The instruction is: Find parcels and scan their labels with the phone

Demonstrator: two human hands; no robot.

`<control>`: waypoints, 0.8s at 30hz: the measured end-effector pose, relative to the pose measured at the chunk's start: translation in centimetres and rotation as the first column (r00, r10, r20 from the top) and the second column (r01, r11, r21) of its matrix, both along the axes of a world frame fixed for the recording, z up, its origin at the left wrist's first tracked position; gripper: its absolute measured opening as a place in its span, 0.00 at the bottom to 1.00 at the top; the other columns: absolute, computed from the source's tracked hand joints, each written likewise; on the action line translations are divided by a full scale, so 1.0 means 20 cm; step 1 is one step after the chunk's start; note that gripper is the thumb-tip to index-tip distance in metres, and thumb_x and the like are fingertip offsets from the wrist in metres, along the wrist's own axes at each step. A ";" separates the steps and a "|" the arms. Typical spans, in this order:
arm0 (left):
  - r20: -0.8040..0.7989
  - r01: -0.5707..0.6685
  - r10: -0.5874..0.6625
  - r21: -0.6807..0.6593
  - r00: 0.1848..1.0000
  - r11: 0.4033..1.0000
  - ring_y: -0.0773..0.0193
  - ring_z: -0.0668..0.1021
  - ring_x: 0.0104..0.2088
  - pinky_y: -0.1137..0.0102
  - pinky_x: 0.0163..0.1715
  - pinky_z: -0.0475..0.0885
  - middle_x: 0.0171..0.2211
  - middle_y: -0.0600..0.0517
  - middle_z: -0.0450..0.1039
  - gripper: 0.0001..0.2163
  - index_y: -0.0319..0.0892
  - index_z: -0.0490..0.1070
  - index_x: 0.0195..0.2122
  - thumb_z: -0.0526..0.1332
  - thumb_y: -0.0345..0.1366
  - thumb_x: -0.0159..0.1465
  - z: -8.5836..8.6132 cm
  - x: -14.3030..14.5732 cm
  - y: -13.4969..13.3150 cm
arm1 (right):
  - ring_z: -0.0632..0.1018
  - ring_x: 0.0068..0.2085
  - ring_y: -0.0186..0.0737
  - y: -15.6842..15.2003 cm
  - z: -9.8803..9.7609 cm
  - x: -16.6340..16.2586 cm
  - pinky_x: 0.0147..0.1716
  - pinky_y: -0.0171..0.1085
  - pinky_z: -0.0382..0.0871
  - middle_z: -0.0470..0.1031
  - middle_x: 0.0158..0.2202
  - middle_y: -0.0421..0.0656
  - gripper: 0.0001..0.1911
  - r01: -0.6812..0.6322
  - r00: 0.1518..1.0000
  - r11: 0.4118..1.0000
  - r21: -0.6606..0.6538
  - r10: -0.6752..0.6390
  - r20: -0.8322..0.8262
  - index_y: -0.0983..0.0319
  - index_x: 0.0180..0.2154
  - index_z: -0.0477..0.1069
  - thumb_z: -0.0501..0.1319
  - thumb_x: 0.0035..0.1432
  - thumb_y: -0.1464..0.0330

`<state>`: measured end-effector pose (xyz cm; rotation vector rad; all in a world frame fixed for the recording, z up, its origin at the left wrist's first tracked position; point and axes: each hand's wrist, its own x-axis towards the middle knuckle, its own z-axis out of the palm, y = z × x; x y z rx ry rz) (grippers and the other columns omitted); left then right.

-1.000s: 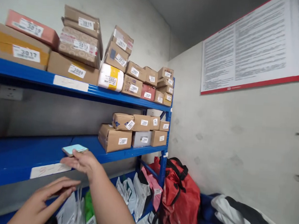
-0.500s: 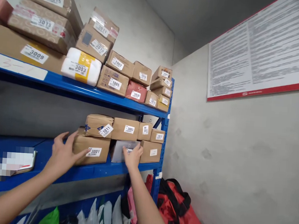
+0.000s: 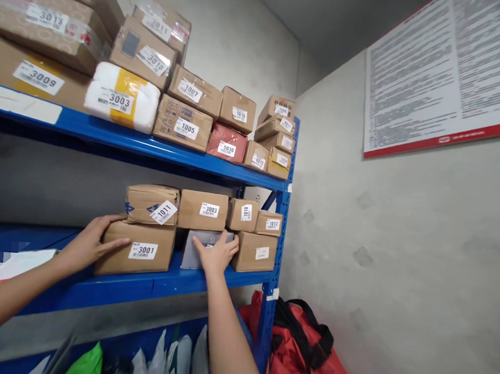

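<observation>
Left hand: the left hand [image 3: 86, 244] lies flat on the left end of the brown box [image 3: 138, 249] labelled 3001, fingers spread, closed on nothing.
Right hand: the right hand [image 3: 215, 254] has its grip spread over the front of the grey box [image 3: 191, 254].
Grey box: it stands near the front edge of the middle shelf [image 3: 142, 285], between the brown box and another carton [image 3: 254, 251].
Below: a red bag [image 3: 303, 348] on the floor beside the shelf's right post.

Both bare forearms reach up from the lower edge of the frame. The left hand [image 3: 89, 244], left of centre, lies flat with fingers stretched rightward. The right hand [image 3: 216, 254], at mid-frame, has its fingers spread and pressed forward.
</observation>
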<state>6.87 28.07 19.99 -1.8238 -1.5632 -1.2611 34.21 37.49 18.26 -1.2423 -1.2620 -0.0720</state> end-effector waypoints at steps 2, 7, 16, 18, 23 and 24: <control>0.025 -0.156 0.155 0.227 0.988 0.961 0.46 0.62 0.57 0.52 0.59 0.60 0.51 0.37 0.60 0.26 0.30 0.56 0.53 0.50 0.49 0.65 -0.02 0.10 -0.05 | 0.58 0.58 0.75 0.01 0.00 -0.03 0.56 0.61 0.53 0.47 0.62 0.72 0.57 -0.005 1.000 0.999 -0.053 0.005 0.004 0.72 0.60 0.58 0.69 0.34 0.45; -0.470 0.099 0.255 0.606 0.845 0.789 0.49 0.67 0.56 0.51 0.61 0.56 0.49 0.40 0.65 0.16 0.39 0.61 0.50 0.58 0.34 0.61 0.12 0.48 -0.06 | 0.49 0.63 0.78 0.04 -0.02 -0.11 0.57 0.67 0.46 0.37 0.65 0.75 0.67 0.000 1.000 0.988 -0.157 0.004 0.021 0.74 0.64 0.48 0.69 0.30 0.43; -0.620 -0.406 0.424 0.181 0.660 0.896 0.48 0.66 0.60 0.52 0.61 0.52 0.59 0.32 0.63 0.25 0.32 0.54 0.64 0.44 0.23 0.64 0.52 0.90 0.26 | 0.55 0.60 0.81 0.00 0.03 -0.14 0.56 0.64 0.48 0.45 0.62 0.78 0.66 0.047 0.999 0.980 -0.192 -0.047 0.001 0.77 0.62 0.49 0.73 0.25 0.53; -0.647 -0.366 0.392 0.184 0.654 0.912 0.48 0.68 0.57 0.53 0.60 0.53 0.56 0.33 0.65 0.29 0.33 0.52 0.65 0.51 0.24 0.61 0.54 0.88 0.24 | 0.57 0.60 0.81 -0.02 0.04 -0.14 0.56 0.63 0.49 0.47 0.61 0.79 0.66 0.034 0.999 0.983 -0.180 -0.040 -0.030 0.75 0.61 0.50 0.74 0.23 0.56; -0.750 -0.305 0.297 0.133 0.591 0.943 0.43 0.64 0.57 0.53 0.61 0.51 0.58 0.31 0.60 0.51 0.31 0.44 0.66 0.69 0.27 0.43 0.58 0.84 0.15 | 0.57 0.59 0.81 -0.19 0.02 -0.06 0.55 0.64 0.50 0.47 0.60 0.76 0.65 0.039 0.998 0.994 -0.101 -0.045 -0.053 0.69 0.62 0.50 0.74 0.25 0.54; -0.757 -0.307 0.292 0.127 0.585 0.943 0.43 0.64 0.57 0.53 0.61 0.51 0.58 0.31 0.59 0.53 0.31 0.43 0.67 0.71 0.28 0.41 0.58 0.84 0.14 | 0.58 0.59 0.81 -0.24 0.01 -0.03 0.54 0.64 0.51 0.48 0.60 0.74 0.64 0.035 0.998 0.997 -0.074 -0.039 -0.055 0.67 0.62 0.51 0.73 0.25 0.52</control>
